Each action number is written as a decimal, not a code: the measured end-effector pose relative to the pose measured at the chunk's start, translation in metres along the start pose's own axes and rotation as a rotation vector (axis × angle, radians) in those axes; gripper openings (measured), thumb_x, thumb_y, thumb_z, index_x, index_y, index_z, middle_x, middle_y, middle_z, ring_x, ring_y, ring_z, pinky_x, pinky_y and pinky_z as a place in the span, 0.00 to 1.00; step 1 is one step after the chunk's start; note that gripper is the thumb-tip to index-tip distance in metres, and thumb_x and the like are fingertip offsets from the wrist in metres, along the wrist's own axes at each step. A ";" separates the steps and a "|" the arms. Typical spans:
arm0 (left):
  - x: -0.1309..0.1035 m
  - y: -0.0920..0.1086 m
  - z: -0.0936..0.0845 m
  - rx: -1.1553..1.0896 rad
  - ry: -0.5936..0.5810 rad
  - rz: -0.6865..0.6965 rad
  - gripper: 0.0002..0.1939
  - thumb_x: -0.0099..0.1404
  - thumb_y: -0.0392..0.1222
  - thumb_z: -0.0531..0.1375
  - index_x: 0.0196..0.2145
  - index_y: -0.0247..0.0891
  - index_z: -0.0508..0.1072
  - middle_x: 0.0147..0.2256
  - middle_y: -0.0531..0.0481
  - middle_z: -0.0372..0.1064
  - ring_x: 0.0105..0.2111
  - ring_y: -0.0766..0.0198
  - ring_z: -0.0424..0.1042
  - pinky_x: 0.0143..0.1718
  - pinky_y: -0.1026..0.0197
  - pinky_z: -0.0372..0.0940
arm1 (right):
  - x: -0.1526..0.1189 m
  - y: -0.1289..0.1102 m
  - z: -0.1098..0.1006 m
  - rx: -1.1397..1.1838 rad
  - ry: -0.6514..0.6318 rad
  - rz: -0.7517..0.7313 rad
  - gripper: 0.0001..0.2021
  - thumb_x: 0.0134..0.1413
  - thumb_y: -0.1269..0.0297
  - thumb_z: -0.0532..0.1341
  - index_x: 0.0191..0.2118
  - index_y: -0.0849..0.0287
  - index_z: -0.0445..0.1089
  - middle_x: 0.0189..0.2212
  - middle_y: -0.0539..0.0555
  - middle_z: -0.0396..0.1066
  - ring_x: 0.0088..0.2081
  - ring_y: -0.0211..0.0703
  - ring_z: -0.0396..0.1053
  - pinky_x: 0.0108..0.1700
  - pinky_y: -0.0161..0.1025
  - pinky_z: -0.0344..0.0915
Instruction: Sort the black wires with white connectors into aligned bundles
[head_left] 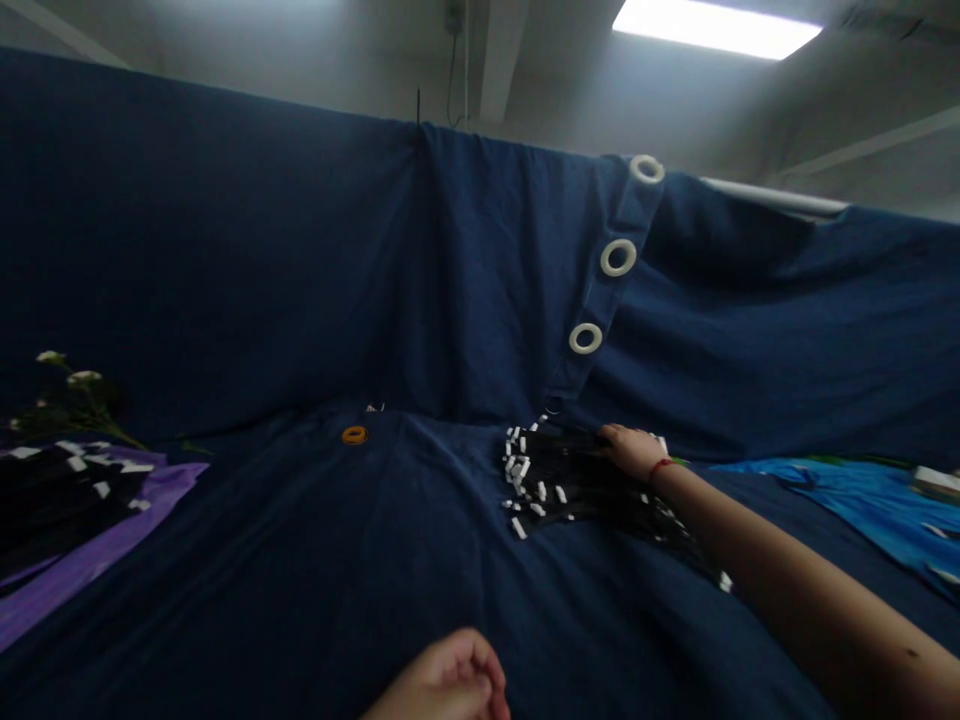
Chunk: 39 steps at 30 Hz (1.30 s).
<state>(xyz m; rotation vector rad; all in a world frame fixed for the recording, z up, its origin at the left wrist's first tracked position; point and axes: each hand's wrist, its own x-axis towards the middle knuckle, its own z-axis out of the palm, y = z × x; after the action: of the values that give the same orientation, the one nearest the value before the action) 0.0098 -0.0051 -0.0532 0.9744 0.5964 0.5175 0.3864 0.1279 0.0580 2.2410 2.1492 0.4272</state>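
Observation:
A pile of thin black strands with white tips (570, 470) lies on the dark blue cloth, right of the middle. My right hand (634, 450), with a red string on its wrist, reaches across to the far side of this pile. Its fingers are bent down onto the strands and seem to pinch some; the fingertips are partly hidden. At the bottom edge, my left hand (457, 680) hovers over the bare cloth. The fingers are curled in toward the thumb, and I see nothing in them.
On the left, more black white-tipped strands (67, 490) lie on a purple sheet (142, 520), with white flowers (82, 380) behind. An orange ring (355, 435) lies mid-cloth. Blue plastic (862, 500) is at right. A blue curtain (262, 250) with white eyelets (618, 258) hangs behind.

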 end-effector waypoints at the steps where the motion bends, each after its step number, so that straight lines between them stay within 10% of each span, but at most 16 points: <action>1: 0.000 0.000 0.000 0.004 -0.008 0.006 0.14 0.52 0.45 0.62 0.31 0.32 0.65 0.27 0.46 0.66 0.25 0.67 0.66 0.28 0.65 0.53 | 0.001 0.004 -0.005 0.003 0.023 0.021 0.16 0.59 0.58 0.52 0.48 0.63 0.63 0.46 0.58 0.64 0.43 0.43 0.64 0.47 0.47 0.60; 13: 0.001 -0.002 0.001 0.015 -0.003 0.030 0.14 0.52 0.46 0.62 0.30 0.32 0.65 0.26 0.46 0.67 0.25 0.67 0.66 0.28 0.64 0.54 | 0.002 0.020 -0.059 0.117 0.208 0.106 0.16 0.61 0.59 0.48 0.46 0.62 0.65 0.40 0.56 0.68 0.39 0.39 0.67 0.44 0.43 0.62; 22: -0.009 0.010 0.008 -0.149 0.007 0.056 0.11 0.54 0.42 0.61 0.33 0.33 0.65 0.29 0.46 0.67 0.25 0.64 0.70 0.28 0.63 0.58 | -0.037 -0.086 -0.109 0.298 0.181 -0.333 0.17 0.62 0.56 0.44 0.39 0.58 0.67 0.31 0.50 0.70 0.32 0.36 0.67 0.34 0.31 0.59; 29: -0.014 0.044 -0.008 -0.399 0.234 0.448 0.22 0.58 0.44 0.60 0.49 0.38 0.60 0.48 0.41 0.62 0.43 0.57 0.68 0.51 0.51 0.57 | -0.075 -0.154 -0.101 0.326 0.075 -0.659 0.12 0.59 0.60 0.50 0.39 0.57 0.68 0.34 0.52 0.70 0.36 0.40 0.67 0.38 0.34 0.59; 33: -0.013 0.052 -0.023 -0.426 0.460 0.470 0.12 0.62 0.42 0.56 0.42 0.36 0.64 0.44 0.44 0.66 0.45 0.62 0.66 0.49 0.58 0.60 | -0.084 -0.160 -0.085 0.275 0.049 -0.800 0.09 0.52 0.68 0.56 0.40 0.58 0.68 0.36 0.54 0.68 0.39 0.42 0.65 0.43 0.37 0.59; 39: -0.014 0.053 -0.023 -0.330 0.436 0.456 0.08 0.60 0.40 0.58 0.34 0.34 0.64 0.41 0.44 0.68 0.42 0.62 0.68 0.44 0.60 0.62 | -0.083 -0.147 -0.060 0.180 -0.027 -0.774 0.11 0.50 0.76 0.50 0.32 0.62 0.68 0.30 0.57 0.68 0.34 0.44 0.66 0.39 0.41 0.61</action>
<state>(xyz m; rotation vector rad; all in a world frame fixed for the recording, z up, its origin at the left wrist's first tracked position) -0.0234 0.0246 -0.0141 0.6794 0.6484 1.2165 0.2290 0.0446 0.0719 1.2642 2.8684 0.1726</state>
